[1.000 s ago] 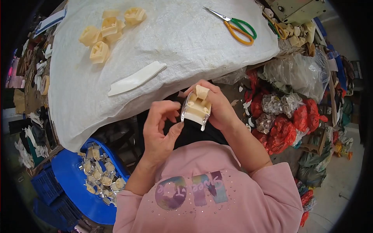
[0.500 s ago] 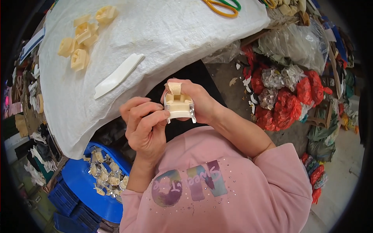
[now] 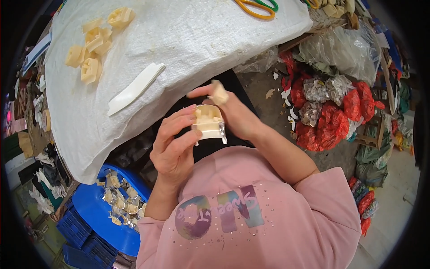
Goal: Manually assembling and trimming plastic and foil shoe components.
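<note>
A cream plastic part in a shiny clear or silvery frame (image 3: 208, 127) is held in front of my chest, its curved lower edge toward me. My left hand (image 3: 172, 139) is closed on its left side, with the thumb at the lower corner and fingers along the upper left. Just behind the part's upper right is my right hand (image 3: 233, 110). A beige wrap (image 3: 219, 93) covers one of its digits, blurred by motion, and another finger stretches left. Its remaining fingers are hidden behind the part, so any contact there is unclear.
Several cream plastic pieces (image 3: 96, 38) and a flat white strip (image 3: 136, 89) lie on the white-covered table (image 3: 192, 49). Orange-handled scissors (image 3: 255, 10) rest at its far edge. A blue basin (image 3: 89, 208) of similar framed parts stands lower left. Red plastic bags (image 3: 331, 125) sit at right.
My right hand has loosened from the part, its wrapped digit lifting up and right. The left hand has moved slightly right and wrapped further over the part's side.
</note>
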The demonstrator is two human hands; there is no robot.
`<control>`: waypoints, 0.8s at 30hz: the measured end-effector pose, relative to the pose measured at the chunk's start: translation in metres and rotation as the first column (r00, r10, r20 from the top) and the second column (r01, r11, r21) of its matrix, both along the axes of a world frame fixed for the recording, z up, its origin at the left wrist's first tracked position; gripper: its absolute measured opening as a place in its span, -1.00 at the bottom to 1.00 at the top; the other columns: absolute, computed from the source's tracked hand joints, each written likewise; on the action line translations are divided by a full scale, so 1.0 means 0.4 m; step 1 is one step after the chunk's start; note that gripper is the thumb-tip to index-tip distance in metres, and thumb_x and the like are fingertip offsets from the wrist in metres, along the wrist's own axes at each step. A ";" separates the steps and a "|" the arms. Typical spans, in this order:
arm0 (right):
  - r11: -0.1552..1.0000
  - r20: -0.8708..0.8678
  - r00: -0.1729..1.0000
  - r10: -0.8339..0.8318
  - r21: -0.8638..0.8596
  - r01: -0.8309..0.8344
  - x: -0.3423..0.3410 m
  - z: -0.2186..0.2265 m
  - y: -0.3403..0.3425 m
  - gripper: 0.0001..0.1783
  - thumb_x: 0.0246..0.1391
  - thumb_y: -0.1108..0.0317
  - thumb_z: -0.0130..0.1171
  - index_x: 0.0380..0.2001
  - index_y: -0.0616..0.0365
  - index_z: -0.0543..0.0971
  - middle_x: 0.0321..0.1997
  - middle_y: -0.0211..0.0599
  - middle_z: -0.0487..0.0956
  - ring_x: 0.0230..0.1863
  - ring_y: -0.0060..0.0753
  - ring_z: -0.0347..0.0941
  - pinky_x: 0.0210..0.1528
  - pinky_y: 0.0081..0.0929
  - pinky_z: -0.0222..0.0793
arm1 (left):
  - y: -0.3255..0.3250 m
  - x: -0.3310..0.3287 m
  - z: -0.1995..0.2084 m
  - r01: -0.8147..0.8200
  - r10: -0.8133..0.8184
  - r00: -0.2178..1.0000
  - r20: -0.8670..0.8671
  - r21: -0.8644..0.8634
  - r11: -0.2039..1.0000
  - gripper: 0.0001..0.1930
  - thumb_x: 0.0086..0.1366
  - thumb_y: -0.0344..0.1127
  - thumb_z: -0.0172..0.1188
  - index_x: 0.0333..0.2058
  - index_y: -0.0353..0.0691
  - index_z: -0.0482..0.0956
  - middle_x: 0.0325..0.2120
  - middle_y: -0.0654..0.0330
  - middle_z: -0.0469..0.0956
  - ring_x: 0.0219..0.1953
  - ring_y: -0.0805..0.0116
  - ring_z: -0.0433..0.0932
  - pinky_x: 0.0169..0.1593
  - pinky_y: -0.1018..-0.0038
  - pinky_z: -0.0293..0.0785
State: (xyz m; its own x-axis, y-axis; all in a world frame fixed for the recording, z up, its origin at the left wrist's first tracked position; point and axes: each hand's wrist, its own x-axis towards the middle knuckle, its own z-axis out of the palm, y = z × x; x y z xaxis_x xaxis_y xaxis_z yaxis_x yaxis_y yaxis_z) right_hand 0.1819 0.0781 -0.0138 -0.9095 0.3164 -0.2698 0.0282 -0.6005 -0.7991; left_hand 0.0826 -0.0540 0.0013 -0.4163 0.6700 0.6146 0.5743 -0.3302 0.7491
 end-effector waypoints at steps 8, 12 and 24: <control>0.923 -0.110 0.966 0.234 0.338 -0.185 0.044 0.066 0.059 -0.61 0.05 0.50 0.17 -0.01 0.27 0.46 -0.12 -0.31 0.46 -0.11 -0.54 0.40 -0.06 -0.56 0.37 | -0.015 -0.039 0.030 -0.048 0.048 0.998 -0.036 0.006 0.999 -0.71 -0.11 -0.74 0.22 -0.37 -0.30 0.52 -0.23 0.06 0.49 -0.12 -0.05 0.55 -0.13 0.32 0.55; 0.943 -0.141 0.963 0.229 0.276 -0.184 0.046 0.064 0.055 -0.69 -0.03 0.51 0.25 -0.16 0.30 0.50 -0.23 -0.35 0.49 -0.20 -0.61 0.42 -0.09 -0.61 0.41 | -0.019 -0.035 0.019 -0.008 0.009 1.000 -0.030 0.012 1.000 -0.70 -0.12 -0.76 0.22 -0.37 -0.30 0.52 -0.22 0.05 0.49 -0.11 -0.06 0.55 -0.13 0.31 0.56; 0.775 -0.066 0.984 0.166 0.626 -0.089 0.051 0.073 0.039 -0.76 -0.16 0.50 0.23 -0.33 0.29 0.51 -0.42 -0.27 0.54 -0.41 -0.59 0.48 -0.34 -0.63 0.46 | -0.021 -0.034 0.037 0.032 -0.034 0.998 -0.057 -0.037 0.999 -0.88 0.11 -0.67 0.13 -0.39 -0.31 0.49 -0.25 0.03 0.49 -0.13 -0.02 0.56 -0.26 0.44 0.50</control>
State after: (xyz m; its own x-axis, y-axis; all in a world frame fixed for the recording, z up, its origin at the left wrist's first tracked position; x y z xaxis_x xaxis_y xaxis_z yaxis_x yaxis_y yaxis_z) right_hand 0.2024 0.0937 0.0155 -0.9648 0.2584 0.0488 -0.0433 0.0267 -0.9987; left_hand 0.0688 -0.0624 0.0160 -0.3586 0.7047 0.6123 0.6060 -0.3231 0.7268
